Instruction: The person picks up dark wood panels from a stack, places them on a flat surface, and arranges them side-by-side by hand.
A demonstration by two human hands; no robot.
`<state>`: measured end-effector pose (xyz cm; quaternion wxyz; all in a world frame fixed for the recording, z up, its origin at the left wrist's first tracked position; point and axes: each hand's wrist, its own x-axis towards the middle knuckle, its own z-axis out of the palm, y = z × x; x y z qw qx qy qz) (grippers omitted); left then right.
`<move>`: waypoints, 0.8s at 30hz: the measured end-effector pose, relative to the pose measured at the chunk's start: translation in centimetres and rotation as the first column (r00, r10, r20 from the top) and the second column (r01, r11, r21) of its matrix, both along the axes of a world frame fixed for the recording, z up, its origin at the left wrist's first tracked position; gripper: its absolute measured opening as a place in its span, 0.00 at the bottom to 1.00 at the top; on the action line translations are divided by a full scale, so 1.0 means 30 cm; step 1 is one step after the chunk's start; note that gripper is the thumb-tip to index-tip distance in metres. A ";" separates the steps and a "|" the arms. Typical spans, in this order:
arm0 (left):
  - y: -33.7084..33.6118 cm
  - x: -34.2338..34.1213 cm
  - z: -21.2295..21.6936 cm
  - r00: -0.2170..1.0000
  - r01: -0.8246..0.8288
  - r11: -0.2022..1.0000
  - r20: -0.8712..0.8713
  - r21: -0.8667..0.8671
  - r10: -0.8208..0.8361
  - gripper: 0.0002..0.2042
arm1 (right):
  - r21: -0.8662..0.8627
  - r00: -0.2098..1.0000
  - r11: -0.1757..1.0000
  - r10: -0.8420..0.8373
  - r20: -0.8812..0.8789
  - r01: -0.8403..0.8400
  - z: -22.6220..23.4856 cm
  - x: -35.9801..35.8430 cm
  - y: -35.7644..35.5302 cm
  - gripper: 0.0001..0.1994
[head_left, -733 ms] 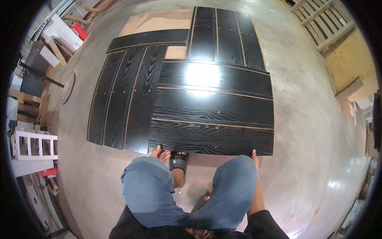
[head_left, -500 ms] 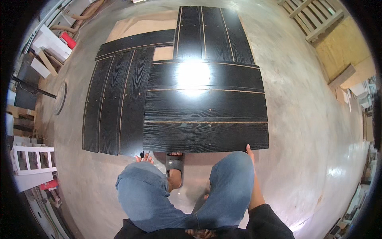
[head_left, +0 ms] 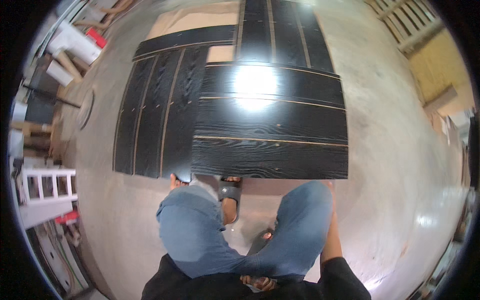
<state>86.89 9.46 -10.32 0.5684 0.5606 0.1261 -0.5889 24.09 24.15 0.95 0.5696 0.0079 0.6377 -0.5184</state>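
Note:
A large black wood-grain panel [head_left: 270, 157] made of boards lies in front of me, with thin tan lines between the boards and small screw-like spots. Its sections run in different directions; the left one [head_left: 150, 120] has lengthwise boards. My left hand [head_left: 178, 181] is at the near edge, close to where the left and front sections meet, its fingers bent against that edge. My right hand [head_left: 330, 184] is by the near right corner, mostly behind my right knee, so its fingers barely show. Tan sheet material [head_left: 195, 16] shows beneath the boards at the far left.
My sandalled foot [head_left: 230, 197] is just below the panel's near edge. A round metal base with a pole [head_left: 86, 109] stands at left, near a white slatted frame [head_left: 50, 185]. Wooden slats [head_left: 422, 34] and a plywood sheet [head_left: 435, 70] are at far right.
The view has shifted, so the panel appears higher and further right. My left hand has gone from spread fingers below the edge to bent fingers at it. My right thumb shows less.

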 end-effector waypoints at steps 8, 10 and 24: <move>-0.036 -0.081 0.279 0.958 -0.032 0.989 0.279 -0.147 0.072 0.28 | -0.145 0.885 0.989 -0.072 -0.460 0.005 0.292 -0.045 -0.146 0.15; -0.022 -0.093 0.420 0.939 0.031 0.979 0.342 -0.203 0.042 0.27 | -0.208 0.876 0.965 0.040 -0.481 -0.159 0.393 0.052 -0.319 0.14; 0.280 -0.060 0.662 0.909 0.278 0.937 0.373 -0.213 -0.185 0.34 | -0.567 0.740 0.735 0.604 0.297 -0.372 0.174 1.298 -1.076 0.18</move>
